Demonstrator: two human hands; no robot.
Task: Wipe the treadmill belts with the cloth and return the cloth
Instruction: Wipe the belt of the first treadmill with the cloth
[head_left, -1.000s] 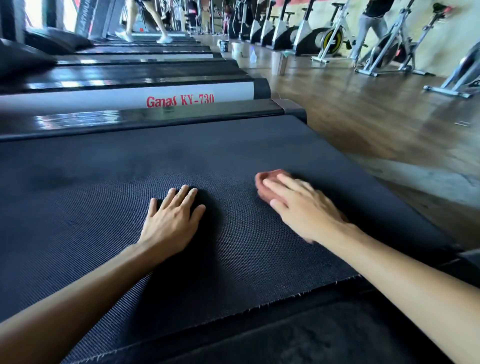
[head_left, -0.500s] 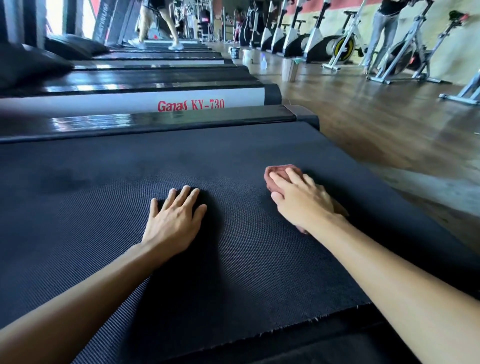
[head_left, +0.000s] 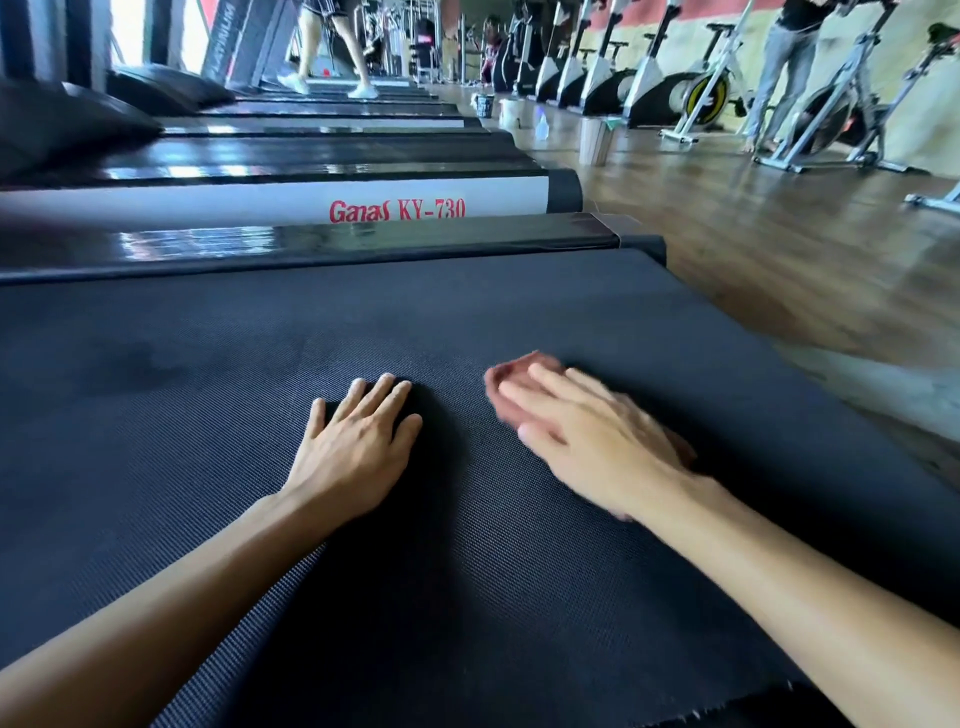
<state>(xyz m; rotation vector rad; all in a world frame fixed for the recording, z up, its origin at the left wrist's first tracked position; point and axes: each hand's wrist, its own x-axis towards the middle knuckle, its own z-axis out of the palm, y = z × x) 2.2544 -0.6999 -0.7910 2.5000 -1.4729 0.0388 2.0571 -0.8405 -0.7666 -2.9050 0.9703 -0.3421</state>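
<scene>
So the person is leaning low over the treadmill belt (head_left: 208, 467), both bare arms stretched out across it. The left hand (head_left: 358, 447) lies flat on the dark ribbed surface, palm down, its fingers (head_left: 382, 392) straight and close together, holding nothing, just resting there. The right hand (head_left: 597, 441) is a bit blurred, but you can make out that its fingers (head_left: 550, 387) are stretched out flat on top of the cloth (head_left: 511, 370), pressing it onto the belt rather than curling round it. The cloth is a reddish-pink wad, mostly hidden under that hand, with only its far edge poking out past the fingertips. It sits on the right half of the belt, near the left hand but not touching it. Over on the left part of the belt there's a darker patch (head_left: 130, 369); can't tell if that's damp or just shadow. Right behind the belt is the next treadmill (head_left: 260, 205) in the row, with "Ganas KY-730" in red on its white side rail, and more treadmills lined up beyond it. Far back, someone's legs (head_left: 332, 47) in white shoes are on one of them. To the right is the wooden floor (head_left: 779, 270) with a bucket (head_left: 484, 105) and a spray bottle (head_left: 542, 127) standing on it, and a line of exercise bikes (head_left: 701, 93) along the wall, with another person (head_left: 784, 67) standing beside one.
</scene>
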